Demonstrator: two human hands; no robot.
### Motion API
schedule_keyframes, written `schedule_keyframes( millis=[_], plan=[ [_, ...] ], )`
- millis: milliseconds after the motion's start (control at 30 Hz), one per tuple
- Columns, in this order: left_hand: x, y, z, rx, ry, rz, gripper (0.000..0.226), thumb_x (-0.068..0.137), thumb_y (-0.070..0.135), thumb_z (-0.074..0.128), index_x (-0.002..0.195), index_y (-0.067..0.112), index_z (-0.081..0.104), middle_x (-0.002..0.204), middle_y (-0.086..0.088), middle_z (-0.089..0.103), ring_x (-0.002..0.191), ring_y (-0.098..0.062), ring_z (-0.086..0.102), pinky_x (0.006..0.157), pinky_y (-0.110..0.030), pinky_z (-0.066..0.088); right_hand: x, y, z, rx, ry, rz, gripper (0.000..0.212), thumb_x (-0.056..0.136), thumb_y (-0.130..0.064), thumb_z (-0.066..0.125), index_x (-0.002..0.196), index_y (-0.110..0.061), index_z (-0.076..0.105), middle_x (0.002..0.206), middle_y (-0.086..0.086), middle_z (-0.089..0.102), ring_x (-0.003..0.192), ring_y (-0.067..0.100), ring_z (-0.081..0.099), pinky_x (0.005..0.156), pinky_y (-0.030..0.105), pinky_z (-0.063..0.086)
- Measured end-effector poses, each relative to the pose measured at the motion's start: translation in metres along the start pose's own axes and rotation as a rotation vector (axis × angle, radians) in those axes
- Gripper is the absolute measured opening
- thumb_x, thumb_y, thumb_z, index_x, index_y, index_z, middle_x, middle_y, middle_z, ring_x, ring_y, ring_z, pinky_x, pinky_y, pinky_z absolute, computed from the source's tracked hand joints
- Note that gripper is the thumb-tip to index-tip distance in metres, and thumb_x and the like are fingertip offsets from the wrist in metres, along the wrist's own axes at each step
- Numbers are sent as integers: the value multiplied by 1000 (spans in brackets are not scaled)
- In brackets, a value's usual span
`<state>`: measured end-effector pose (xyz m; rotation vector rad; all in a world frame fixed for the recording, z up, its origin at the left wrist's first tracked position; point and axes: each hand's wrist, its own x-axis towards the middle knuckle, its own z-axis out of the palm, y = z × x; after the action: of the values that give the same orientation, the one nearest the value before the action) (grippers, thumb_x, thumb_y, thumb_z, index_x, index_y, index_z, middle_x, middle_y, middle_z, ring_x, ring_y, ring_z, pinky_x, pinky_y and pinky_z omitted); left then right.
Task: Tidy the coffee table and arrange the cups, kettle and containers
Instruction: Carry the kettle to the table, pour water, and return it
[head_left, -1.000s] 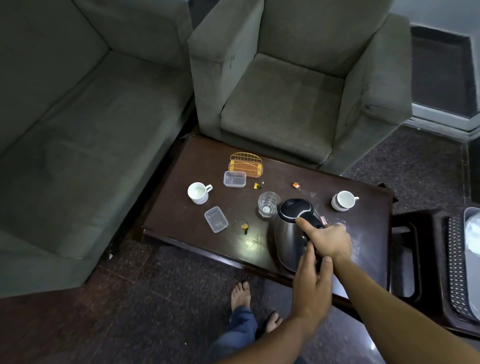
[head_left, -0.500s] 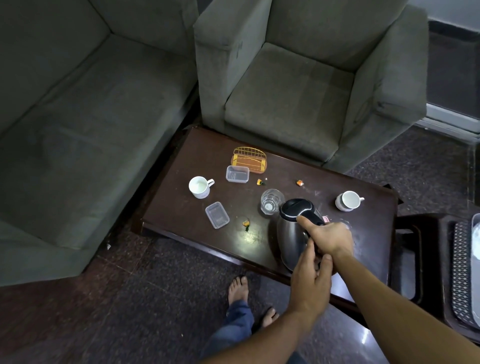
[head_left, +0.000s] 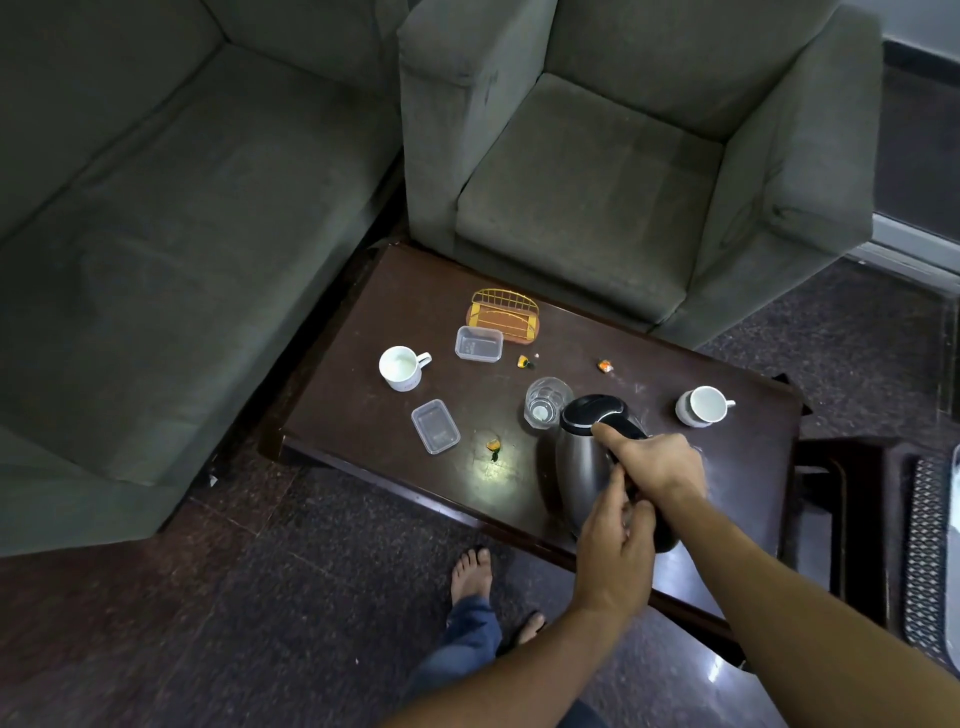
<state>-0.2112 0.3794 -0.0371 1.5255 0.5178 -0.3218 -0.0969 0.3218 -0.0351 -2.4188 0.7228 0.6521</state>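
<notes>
A steel kettle (head_left: 577, 462) with a black lid stands near the front edge of the dark coffee table (head_left: 363, 415). My right hand (head_left: 657, 462) grips its black handle, thumb on the lid. My left hand (head_left: 615, 545) touches the kettle's lower side just below the handle, fingers curled. A clear glass (head_left: 544, 401) stands right behind the kettle. One white cup (head_left: 401, 367) is at the left, another white cup (head_left: 701, 406) at the right. Two clear plastic containers (head_left: 479, 344) (head_left: 435, 426) lie in the middle-left. A gold wire holder (head_left: 503, 316) sits at the back.
Small orange scraps (head_left: 492, 446) (head_left: 524, 361) (head_left: 604, 366) lie on the table. A grey sofa (head_left: 156, 234) is at the left, a grey armchair (head_left: 597, 197) behind. A dark side table (head_left: 857, 519) with a tray stands at the right. My bare feet (head_left: 471, 571) are on the floor in front.
Both hands stay on the kettle at the same spot. The camera has shifted slightly; the objects on the table have not moved.
</notes>
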Motion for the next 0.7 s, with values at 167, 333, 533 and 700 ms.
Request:
schedule_keyframes(
  millis=[167,333,533,700],
  plan=[
    [4,-1,-2,-3,-1,-6,58,96,34,43,150,52,35,116,29,62,110,17,55,93,-11,44,3,-4,1,-16,-8,-2,77,50,-89,62,63,-14,75,71,6,75,81,29,70,80,40,59],
    [6,1,-2,-22,8,-7,56,98,31,44,152,46,38,121,34,57,111,23,51,98,-12,43,4,-8,0,-27,-2,8,75,49,-87,64,60,-13,73,64,4,73,71,26,69,69,36,57],
    [9,5,-2,-39,20,-5,55,98,33,45,152,46,39,139,15,61,123,8,54,107,-26,45,5,-13,-3,-12,5,9,75,48,-87,65,55,-13,73,49,0,69,60,21,69,54,29,48],
    [10,6,-4,-46,14,-3,54,99,36,44,151,46,38,141,13,60,126,6,53,109,-28,45,4,-17,-4,-31,-15,20,75,47,-87,65,57,-13,74,46,-1,68,58,21,71,54,29,51]
  ],
)
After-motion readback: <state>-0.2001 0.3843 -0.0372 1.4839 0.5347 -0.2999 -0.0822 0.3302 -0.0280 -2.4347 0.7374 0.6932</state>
